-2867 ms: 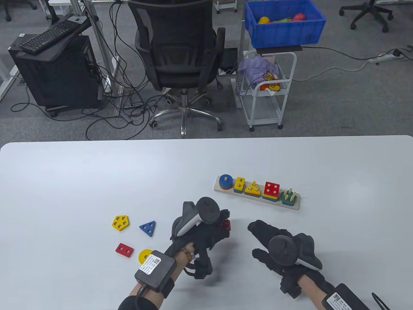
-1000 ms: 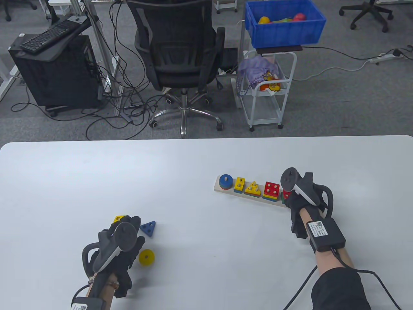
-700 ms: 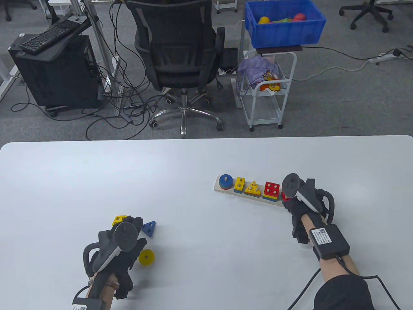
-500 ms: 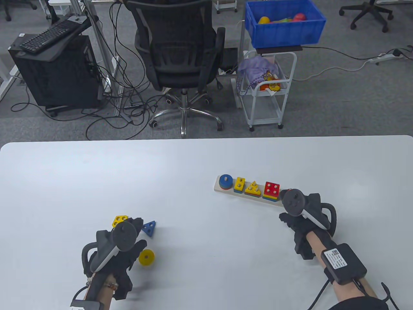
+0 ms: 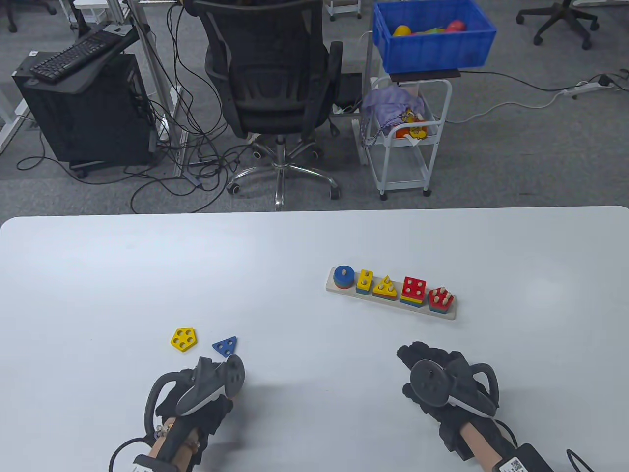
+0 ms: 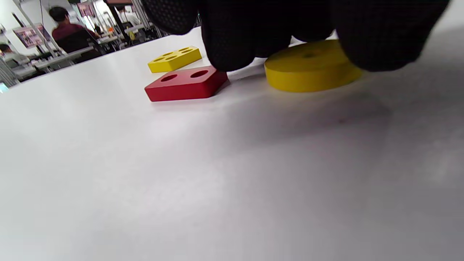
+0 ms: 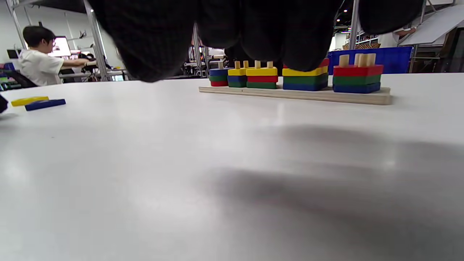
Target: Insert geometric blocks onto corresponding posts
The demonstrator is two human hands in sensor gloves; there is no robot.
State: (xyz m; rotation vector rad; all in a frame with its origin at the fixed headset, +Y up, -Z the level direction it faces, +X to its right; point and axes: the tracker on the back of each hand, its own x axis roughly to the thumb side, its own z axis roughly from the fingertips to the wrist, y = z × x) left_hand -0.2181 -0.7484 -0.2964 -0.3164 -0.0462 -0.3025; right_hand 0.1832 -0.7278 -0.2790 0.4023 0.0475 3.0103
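Left wrist view | left hand (image 6: 290,32) fingertips over yellow disc (image 6: 311,67), grip unclear | red block (image 6: 186,83) at its 9 o'clock | right hand (image 5: 432,381) slack, empty | board (image 5: 339,291) at 12.

Yellow pentagon block (image 5: 185,339), blue triangle block (image 5: 226,346), red rectangle block (image 6: 185,83)

White table (image 5: 147,265), wooden post board (image 5: 390,301), loose yellow pentagon (image 5: 185,339), blue triangle (image 5: 226,347), red rectangle (image 6: 185,83), yellow disc (image 6: 311,66)

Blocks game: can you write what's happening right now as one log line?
red pentagon block: on post | left hand: over yellow round block, red rectangle block | right hand: empty
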